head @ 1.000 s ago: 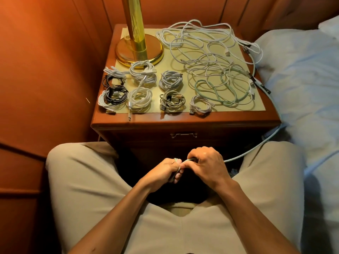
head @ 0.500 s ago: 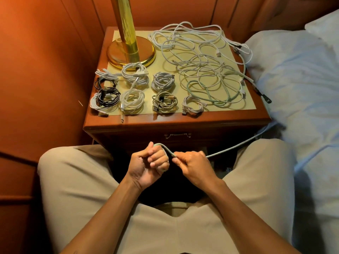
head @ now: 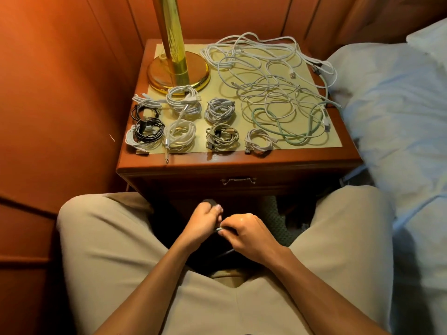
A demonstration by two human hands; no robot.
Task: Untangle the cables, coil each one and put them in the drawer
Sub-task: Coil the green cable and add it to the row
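Note:
Between my knees, my left hand [head: 202,222] grips a small coil of pale cable [head: 221,229], mostly hidden by its fingers. My right hand [head: 246,234] pinches the same cable right beside it, the two hands touching. On the nightstand [head: 242,163], several finished coils [head: 221,137] lie in rows at the front left. A loose tangle of white and green cables [head: 278,97] covers the right half of the top. The drawer is closed, its metal handle [head: 238,180] at the front.
A brass lamp base [head: 179,72] stands at the back left of the nightstand. A bed with pale sheets [head: 396,122] lies along the right. Wooden wall panels close off the left and back. My knees flank the nightstand's front.
The cable stretching from my hands up to the nightstand's right side is no longer seen. My hands have come together lower down, and the view has shifted.

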